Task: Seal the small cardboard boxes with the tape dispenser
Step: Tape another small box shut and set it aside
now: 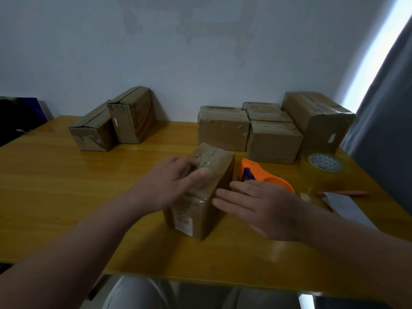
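Head view, left hand [171,184] flat atop cardboard box [200,195], right hand [258,206] straight-fingered against its side

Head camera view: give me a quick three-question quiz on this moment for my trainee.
1. True or false: the right hand holds the orange tape dispenser.
2. The left hand rests on: A nothing; B the top of the near cardboard box; C the dispenser.
3. Fill in: the clear tape roll lies to the dispenser's ___.
Key: 1 false; 2 B; 3 right.
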Demonstrator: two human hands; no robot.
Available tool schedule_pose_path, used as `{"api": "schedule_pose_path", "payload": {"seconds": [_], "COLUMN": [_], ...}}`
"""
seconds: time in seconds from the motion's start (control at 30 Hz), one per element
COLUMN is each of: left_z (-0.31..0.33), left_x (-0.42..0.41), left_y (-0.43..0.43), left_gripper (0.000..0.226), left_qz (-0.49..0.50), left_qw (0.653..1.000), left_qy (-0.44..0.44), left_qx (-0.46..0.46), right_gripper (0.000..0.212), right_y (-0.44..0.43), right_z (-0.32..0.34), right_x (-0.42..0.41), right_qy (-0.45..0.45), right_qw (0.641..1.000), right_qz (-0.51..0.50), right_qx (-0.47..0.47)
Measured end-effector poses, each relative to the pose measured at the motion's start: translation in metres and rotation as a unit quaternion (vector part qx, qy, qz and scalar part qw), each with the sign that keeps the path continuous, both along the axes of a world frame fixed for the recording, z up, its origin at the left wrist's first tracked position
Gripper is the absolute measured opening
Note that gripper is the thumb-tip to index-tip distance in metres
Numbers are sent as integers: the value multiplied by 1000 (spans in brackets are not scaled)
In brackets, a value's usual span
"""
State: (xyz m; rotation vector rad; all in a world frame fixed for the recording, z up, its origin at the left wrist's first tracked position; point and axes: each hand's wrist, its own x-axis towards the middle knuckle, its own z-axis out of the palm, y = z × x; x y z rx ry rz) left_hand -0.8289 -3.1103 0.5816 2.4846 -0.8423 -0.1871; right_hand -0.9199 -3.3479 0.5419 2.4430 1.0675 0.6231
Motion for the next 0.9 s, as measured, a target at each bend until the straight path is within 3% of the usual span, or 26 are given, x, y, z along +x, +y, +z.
{"api": "schedule_pose_path", "payload": {"seconds": [0.07,0.17,0.2,0.3,0.37,0.43,0.57,0.73,0.8,0.9], "left_z": [10,16,16,16,19,22,33,43,40,38], "left_x": [6,14,17,21,24,29,38,48,50,46], "left_y": [-17,-39,-45,-58,-63,-65,-60,-53,-52,-48], "left_gripper": [97,106,107,107,104,100,104,118,116,98], "left_qz": [40,49,47,45,43,32,-24,-134,-177,-221], "left_qw": [996,977,971,965,965,965,955,913,897,890], "left_qy": [-19,-42,-47,-43,-33,-31,-21,-58,-97,-140], "left_qx": [75,202,230,254,257,259,295,380,393,374], "right_gripper": [71,28,23,20,31,44,53,51,44,36], "right_y": [5,4,1,-6,-11,-10,0,-9,-14,-19], "right_z": [-4,-9,-10,-10,-9,-7,-10,1,11,21], "right_x": [6,15,16,19,21,24,26,32,34,37], "right_qy": [21,22,18,32,75,135,147,145,188,231], "right_qw": [999,995,988,933,878,840,823,765,717,617], "right_qz": [-26,-63,-98,-290,-415,-462,-468,-478,-461,-426], "right_qx": [9,76,118,210,227,250,287,407,488,620]}}
